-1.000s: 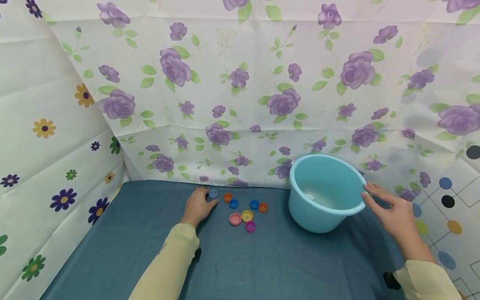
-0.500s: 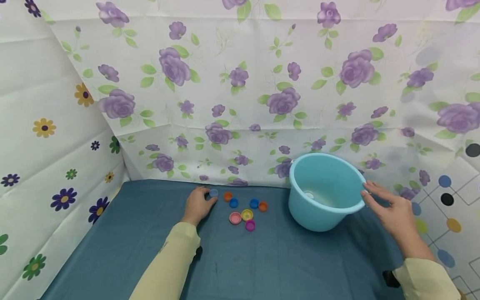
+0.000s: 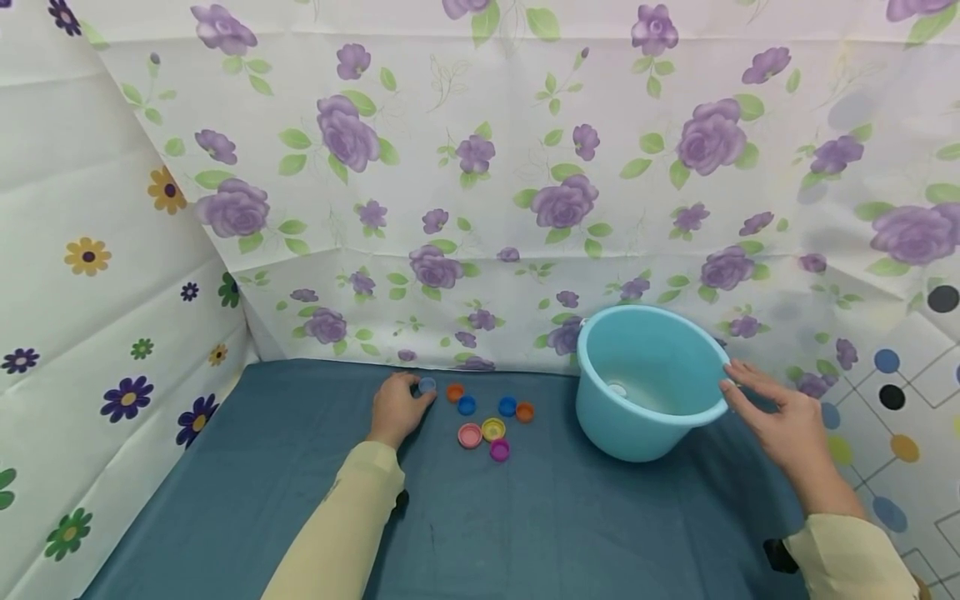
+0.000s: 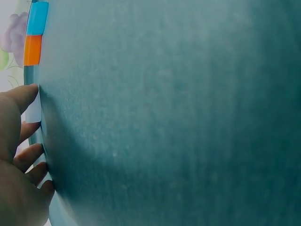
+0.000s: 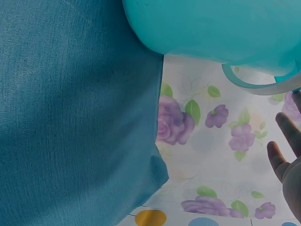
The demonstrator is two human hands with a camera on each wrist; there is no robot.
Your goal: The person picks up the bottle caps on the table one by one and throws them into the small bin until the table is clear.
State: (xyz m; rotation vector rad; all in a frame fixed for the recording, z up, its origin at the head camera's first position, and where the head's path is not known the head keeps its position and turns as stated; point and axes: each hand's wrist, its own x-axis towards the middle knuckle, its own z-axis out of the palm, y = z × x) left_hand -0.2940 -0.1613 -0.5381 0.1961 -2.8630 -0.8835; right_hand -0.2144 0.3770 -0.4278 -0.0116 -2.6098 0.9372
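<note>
My left hand (image 3: 397, 408) is low at the back of the table. Its thumb and a finger pinch a pale, translucent bottle cap (image 3: 427, 386), which also shows between the fingertips in the left wrist view. To the right of it lie loose caps: orange (image 3: 455, 392), blue (image 3: 467, 406), pink (image 3: 470, 436), yellow (image 3: 492, 429), magenta (image 3: 499, 450), with another blue cap (image 3: 507, 407) and orange cap (image 3: 525, 412). A light blue bucket (image 3: 630, 429) stands upright to their right. My right hand (image 3: 791, 429) touches its right rim with extended, relaxed fingers.
A blue-grey cloth (image 3: 525, 525) covers the table. Behind it hangs a white sheet (image 3: 450, 333) with purple flowers, close to the bucket's back. Patterned sheets close off both sides. The bucket's handle (image 5: 256, 89) hangs down its side in the right wrist view.
Hands, caps and bucket keep nearly the same places; the head view has shifted very slightly.
</note>
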